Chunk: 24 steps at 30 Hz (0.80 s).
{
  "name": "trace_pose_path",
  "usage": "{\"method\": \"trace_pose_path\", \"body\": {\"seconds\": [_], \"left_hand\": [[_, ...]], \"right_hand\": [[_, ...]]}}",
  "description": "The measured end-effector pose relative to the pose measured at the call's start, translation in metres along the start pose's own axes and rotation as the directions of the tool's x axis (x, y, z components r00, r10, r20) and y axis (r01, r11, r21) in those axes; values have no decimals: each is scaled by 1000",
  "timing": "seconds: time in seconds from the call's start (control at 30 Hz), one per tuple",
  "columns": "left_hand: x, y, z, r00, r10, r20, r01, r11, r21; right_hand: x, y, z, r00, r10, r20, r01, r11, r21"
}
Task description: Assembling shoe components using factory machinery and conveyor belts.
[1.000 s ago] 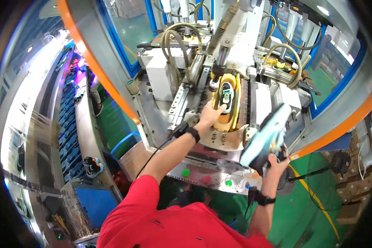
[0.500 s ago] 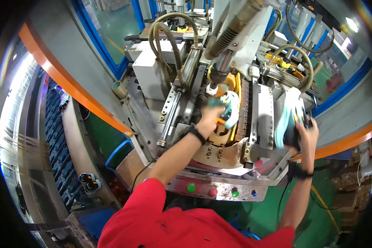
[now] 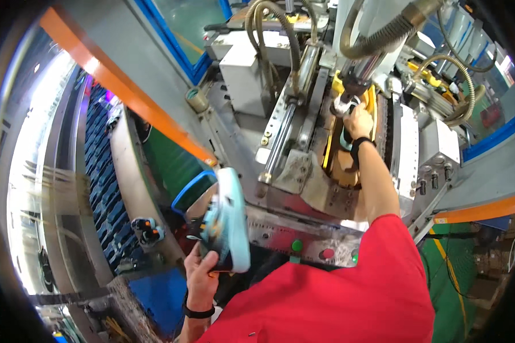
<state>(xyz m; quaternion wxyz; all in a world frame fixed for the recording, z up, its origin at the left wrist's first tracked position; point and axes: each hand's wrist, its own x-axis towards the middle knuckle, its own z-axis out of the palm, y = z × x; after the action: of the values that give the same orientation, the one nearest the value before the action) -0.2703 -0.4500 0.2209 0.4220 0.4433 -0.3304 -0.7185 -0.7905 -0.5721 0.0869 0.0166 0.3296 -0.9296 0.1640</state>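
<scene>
In my left hand (image 3: 201, 273), low on the left, is a sneaker (image 3: 232, 220) with a pale teal sole and a dark, orange-marked upper. Thumb and fingers close on its dark end, and the shoe stands upright, slightly blurred. My right hand (image 3: 359, 122) reaches into the machine's yellow-sided cradle (image 3: 328, 153). Its fingers curl around a second shoe (image 3: 344, 140), of which only a teal and dark part shows under the hand. Right above those fingers stands the press head (image 3: 357, 83) on its metal rod.
A metal cylinder (image 3: 280, 143) and a white box (image 3: 243, 71) flank the cradle on the left. Green and red buttons (image 3: 297, 245) line the front panel. An orange curved rail (image 3: 126, 86) separates a blue conveyor (image 3: 106, 188) at far left, with a pair of shoes (image 3: 147, 230) beside it.
My left hand has come out of the cradle to the lower left with a shoe. From the right side, my right hand has moved into the cradle. The view has shifted leftward.
</scene>
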Motion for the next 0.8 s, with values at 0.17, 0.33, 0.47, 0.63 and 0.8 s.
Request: {"method": "trace_pose_path", "body": {"seconds": [0.17,0.33,0.47,0.63,0.8], "left_hand": [[-36,-36,-55,958,83,-276,-117,987,-111],[-67,-59,-55,884,8,-467,-71,991,-116],[-66,-68,-44,887,-64,-458,-10,987,-159],[-66,-74,-25,898,-41,-438,-35,986,-162],[-65,-80,-22,888,-53,-456,-33,984,-177]], "right_hand": [[-19,-3,-16,996,11,91,-17,998,58],[-213,-30,-90,802,-444,-400,595,660,460],[-334,-32,-13,803,-586,-112,516,587,624],[-365,-3,106,727,-685,59,544,626,558],[-355,-8,71,777,-623,86,346,538,769]]}}
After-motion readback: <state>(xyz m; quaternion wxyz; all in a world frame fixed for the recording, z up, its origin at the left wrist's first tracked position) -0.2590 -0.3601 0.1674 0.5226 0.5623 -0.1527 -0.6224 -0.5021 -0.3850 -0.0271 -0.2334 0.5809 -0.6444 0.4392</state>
